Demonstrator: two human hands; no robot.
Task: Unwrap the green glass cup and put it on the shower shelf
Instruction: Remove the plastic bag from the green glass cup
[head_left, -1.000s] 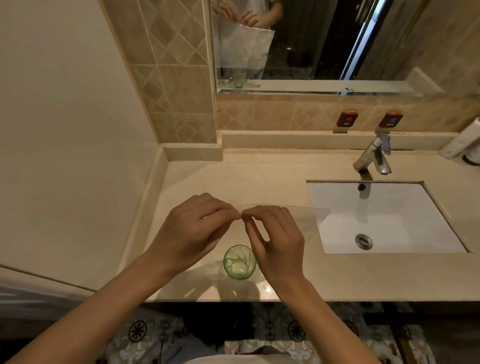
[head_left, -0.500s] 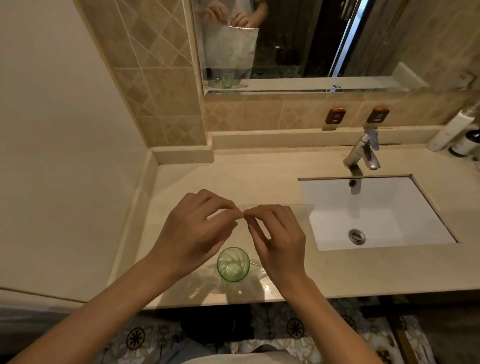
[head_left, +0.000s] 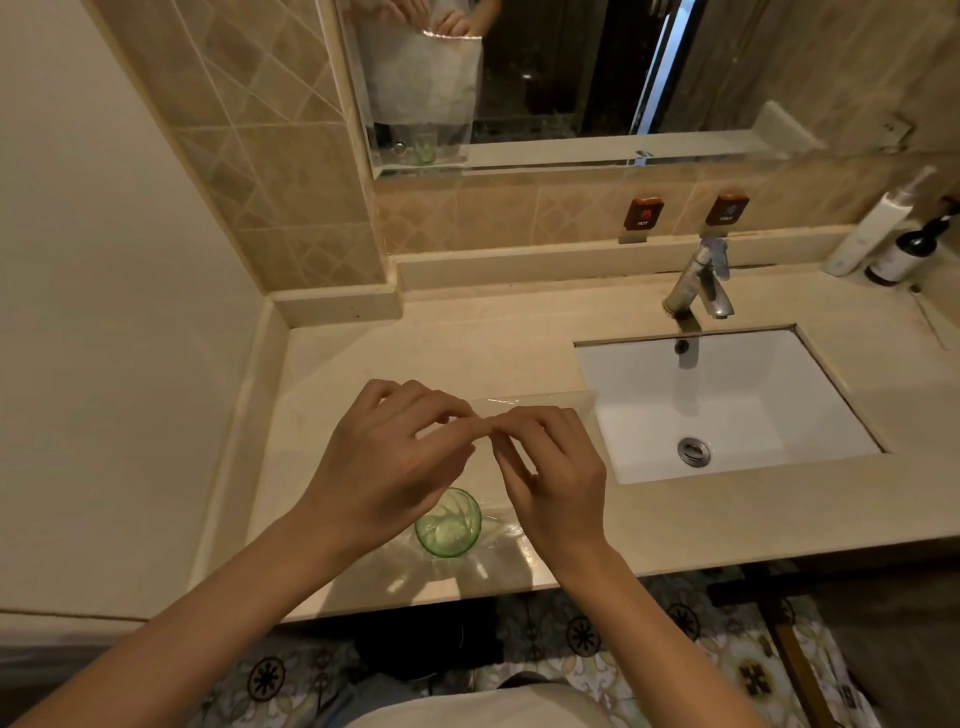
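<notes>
A green glass cup (head_left: 448, 524) stands upright on the beige counter (head_left: 405, 353) near its front edge, inside a clear plastic bag (head_left: 540, 402) whose top edge is held up above it. My left hand (head_left: 387, 460) and my right hand (head_left: 553, 470) meet fingertip to fingertip, both pinching the bag's top edge above the cup. The mirror (head_left: 571, 67) shows the bag hanging down from the hands to the cup.
A white sink (head_left: 727, 400) with a chrome faucet (head_left: 698, 286) lies to the right. Two bottles (head_left: 878, 239) stand at the far right of the counter. A tiled wall and ledge close the back; a plain wall bounds the left.
The view has shifted slightly, so the counter sits lower and more to the left. Both hands stay pinched together on the bag's top edge; the cup has not moved.
</notes>
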